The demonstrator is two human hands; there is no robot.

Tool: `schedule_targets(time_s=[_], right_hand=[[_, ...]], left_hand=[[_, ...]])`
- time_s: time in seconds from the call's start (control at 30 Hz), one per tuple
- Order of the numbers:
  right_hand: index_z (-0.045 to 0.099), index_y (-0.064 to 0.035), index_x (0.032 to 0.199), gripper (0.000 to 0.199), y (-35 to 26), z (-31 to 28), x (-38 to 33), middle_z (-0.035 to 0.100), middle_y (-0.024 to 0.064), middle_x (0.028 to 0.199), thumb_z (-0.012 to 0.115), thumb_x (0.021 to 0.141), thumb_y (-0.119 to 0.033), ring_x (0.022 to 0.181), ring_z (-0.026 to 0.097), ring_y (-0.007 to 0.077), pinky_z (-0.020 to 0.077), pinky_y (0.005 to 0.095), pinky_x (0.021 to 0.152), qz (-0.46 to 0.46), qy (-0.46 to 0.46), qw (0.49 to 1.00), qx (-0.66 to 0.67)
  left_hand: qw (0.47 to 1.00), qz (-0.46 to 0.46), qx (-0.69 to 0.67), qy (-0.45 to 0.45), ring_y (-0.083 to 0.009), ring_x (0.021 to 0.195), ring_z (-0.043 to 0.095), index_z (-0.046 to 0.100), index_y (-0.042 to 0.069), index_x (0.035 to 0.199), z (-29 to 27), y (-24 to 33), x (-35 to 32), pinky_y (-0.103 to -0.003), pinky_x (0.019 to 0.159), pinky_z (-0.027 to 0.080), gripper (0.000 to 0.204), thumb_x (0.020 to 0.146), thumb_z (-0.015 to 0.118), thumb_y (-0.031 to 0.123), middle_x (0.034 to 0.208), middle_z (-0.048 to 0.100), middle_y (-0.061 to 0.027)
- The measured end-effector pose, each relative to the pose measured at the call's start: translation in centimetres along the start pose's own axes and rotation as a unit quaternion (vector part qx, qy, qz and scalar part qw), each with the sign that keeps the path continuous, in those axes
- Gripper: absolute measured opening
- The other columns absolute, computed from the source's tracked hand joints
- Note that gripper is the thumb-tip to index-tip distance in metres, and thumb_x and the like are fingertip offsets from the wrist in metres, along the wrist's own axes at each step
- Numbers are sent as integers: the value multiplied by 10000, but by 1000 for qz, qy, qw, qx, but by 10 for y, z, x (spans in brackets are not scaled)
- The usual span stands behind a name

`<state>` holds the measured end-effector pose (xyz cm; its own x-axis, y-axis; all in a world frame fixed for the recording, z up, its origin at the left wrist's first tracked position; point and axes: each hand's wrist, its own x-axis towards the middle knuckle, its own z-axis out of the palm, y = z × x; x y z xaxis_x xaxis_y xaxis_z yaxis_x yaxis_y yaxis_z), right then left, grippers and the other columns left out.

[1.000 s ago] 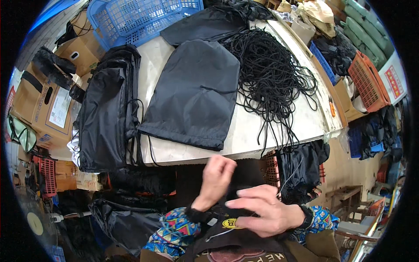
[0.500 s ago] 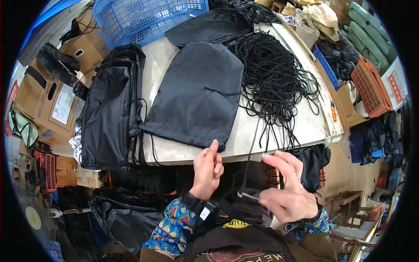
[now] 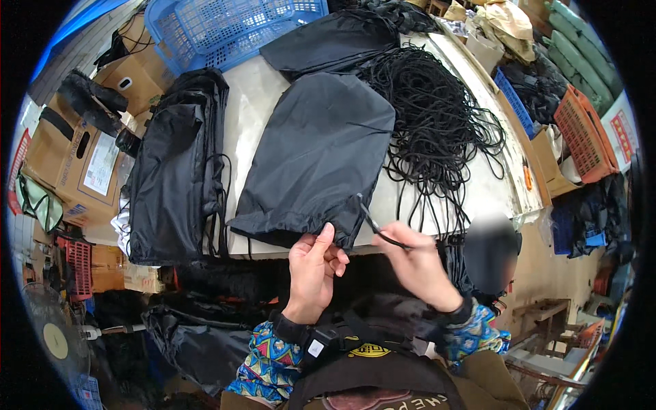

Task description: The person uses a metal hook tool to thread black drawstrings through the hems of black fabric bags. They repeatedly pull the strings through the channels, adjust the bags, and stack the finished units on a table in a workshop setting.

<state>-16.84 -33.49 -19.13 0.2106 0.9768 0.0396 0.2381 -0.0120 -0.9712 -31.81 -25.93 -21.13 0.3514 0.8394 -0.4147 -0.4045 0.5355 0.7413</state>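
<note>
A black drawstring bag [image 3: 314,150] lies flat on the table, its hemmed edge toward me. My left hand [image 3: 313,273] is closed on that near edge, thumb on top, and the fabric bunches there. My right hand [image 3: 418,263], blurred by motion, grips a thin metal threading tool [image 3: 367,212] with black cord at it. The tool's far end lies at the bag's near right corner; whether it is inside the hem I cannot tell. Beyond my right hand spreads a tangled heap of black cords [image 3: 437,116].
Folded black bags [image 3: 174,171] are stacked on the table's left, with more black bags [image 3: 335,41] at the back. A blue plastic basket [image 3: 225,34] stands behind. An orange-handled tool [image 3: 527,176] lies near the right edge. Cardboard boxes [image 3: 89,164] stand at the left.
My right hand has moved up and left, bringing the threading tool and cord to the bag's corner. My left hand has taken hold of the hem, and the bag has shifted slightly right.
</note>
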Motion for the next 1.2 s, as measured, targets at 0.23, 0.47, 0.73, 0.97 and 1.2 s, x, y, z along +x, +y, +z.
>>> schedule_targets(time_s=[0.23, 0.47, 0.73, 0.97, 1.2], right_hand=[[640, 15, 849, 140, 8, 19, 3, 553, 139, 679, 665, 832, -122, 568, 559, 258, 417, 332, 507, -50, 45, 988, -137], [595, 16, 922, 88, 1, 11, 1, 576, 168, 758, 579, 880, -61, 655, 594, 317, 445, 368, 564, -102, 41, 984, -140], [538, -16, 1005, 152, -7, -4, -24, 611, 145, 822, 531, 854, -26, 730, 624, 325, 485, 394, 592, -147, 24, 954, -261], [547, -22, 1029, 246, -19, 1, -33, 550, 83, 719, 557, 783, -25, 651, 598, 247, 464, 362, 500, -125, -5, 898, -422], [537, -30, 982, 222, -20, 5, -34, 536, 63, 721, 568, 762, -37, 655, 595, 215, 469, 341, 508, -126, 11, 879, -460]], left_hand=[[990, 68, 113, -50, -104, 509, 540, 562, 16, 758, 13, -3, -15, -217, 443, 423, 241, 905, 631, 194, 659, 586, -68], [996, 30, -5, -83, -164, 690, 650, 614, -3, 850, 8, 11, -15, -255, 489, 540, 174, 922, 592, 154, 762, 641, -89], [998, 43, -31, -36, -185, 670, 676, 616, 22, 816, 2, 8, -5, -261, 520, 560, 164, 886, 648, 167, 745, 644, -65], [995, 93, 19, -18, -131, 636, 621, 606, 11, 825, 8, 1, -4, -264, 522, 544, 170, 862, 682, 159, 734, 629, -48], [985, 147, 94, -21, -119, 656, 617, 630, -13, 866, 11, -4, -9, -253, 542, 534, 148, 867, 671, 129, 763, 636, -57]])
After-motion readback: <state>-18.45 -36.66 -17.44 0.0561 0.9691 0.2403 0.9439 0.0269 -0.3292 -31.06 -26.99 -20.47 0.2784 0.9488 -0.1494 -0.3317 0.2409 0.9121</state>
